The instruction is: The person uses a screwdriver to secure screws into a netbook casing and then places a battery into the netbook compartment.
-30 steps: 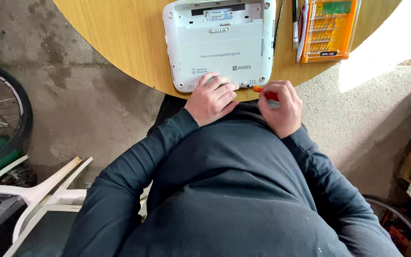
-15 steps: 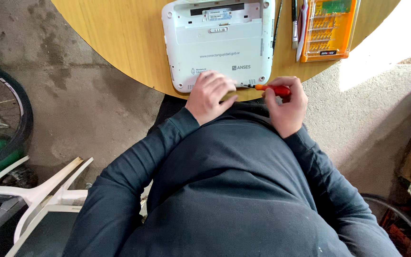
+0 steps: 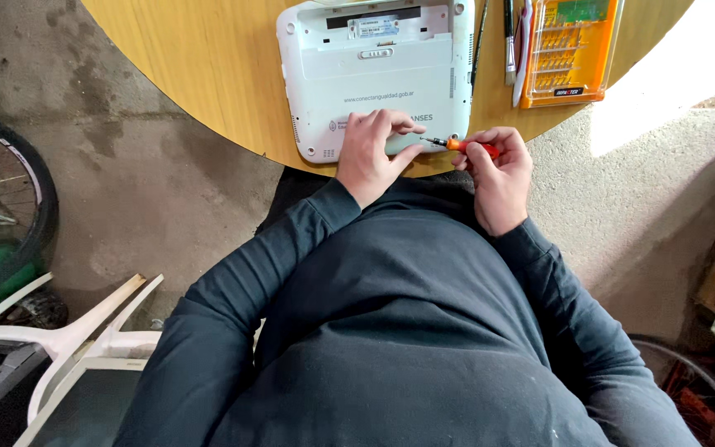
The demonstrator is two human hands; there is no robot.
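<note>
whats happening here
A person sits at a round wooden table with a white laptop lying bottom-up. Their left hand rests on its near edge, while the right hand holds a small orange screwdriver, tip at the laptop's near corner. An orange bit case lies alongside.

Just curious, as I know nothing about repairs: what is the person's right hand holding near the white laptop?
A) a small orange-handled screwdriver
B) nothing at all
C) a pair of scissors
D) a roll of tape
A: the right hand grips a small orange-handled screwdriver, its tip at the corner of the white laptop.
</note>
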